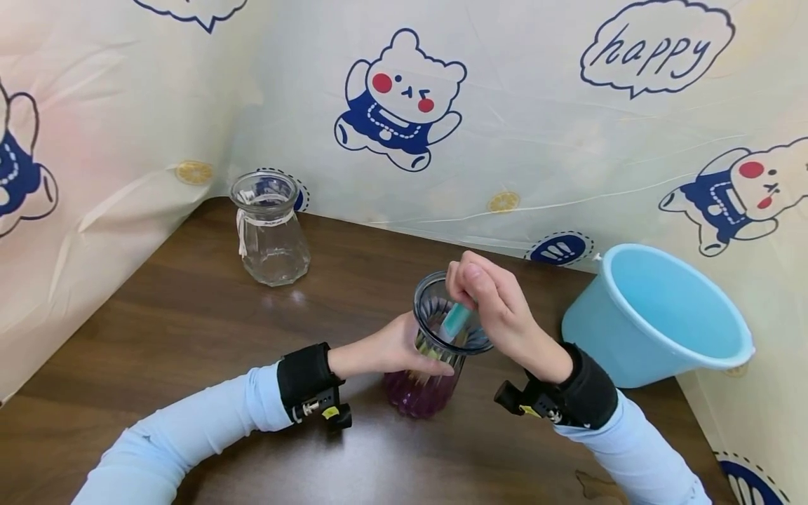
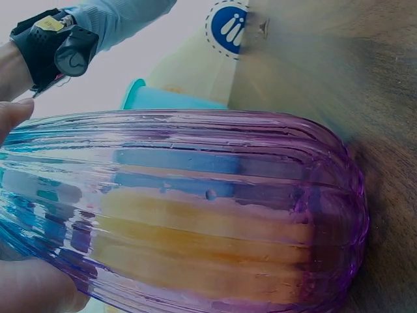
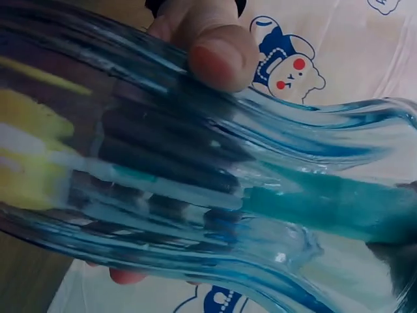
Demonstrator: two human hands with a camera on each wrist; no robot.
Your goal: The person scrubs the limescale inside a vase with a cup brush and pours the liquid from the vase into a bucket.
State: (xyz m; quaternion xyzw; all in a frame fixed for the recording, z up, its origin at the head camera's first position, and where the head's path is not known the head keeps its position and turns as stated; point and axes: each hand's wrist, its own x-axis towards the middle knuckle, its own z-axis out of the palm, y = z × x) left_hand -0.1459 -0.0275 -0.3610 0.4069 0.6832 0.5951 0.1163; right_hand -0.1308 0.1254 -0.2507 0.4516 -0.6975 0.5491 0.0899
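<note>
Left hand [image 1: 391,351] grips ribbed vase [image 1: 435,365] near tabletop [image 1: 189,315] front edge; right hand [image 1: 489,301] pinches teal brush [image 1: 454,321] inside it. Scrubbing looks mid-way; clear jar [image 1: 270,231] untouched.

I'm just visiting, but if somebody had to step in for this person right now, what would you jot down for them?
Left hand: grips the ribbed blue-to-purple vase around its middle, steadying it upright on the wooden table.
Right hand: above the vase mouth, pinching the teal handle of a brush that reaches inside; the right wrist view shows its yellow head deep in the vase.
Nearby: a clear glass vase stands back left, an empty light blue bucket to the right.
Done: brush is in.
Left: probably more scrubbing, then pulling the brush out; how clean the vase is cannot be told.
</note>
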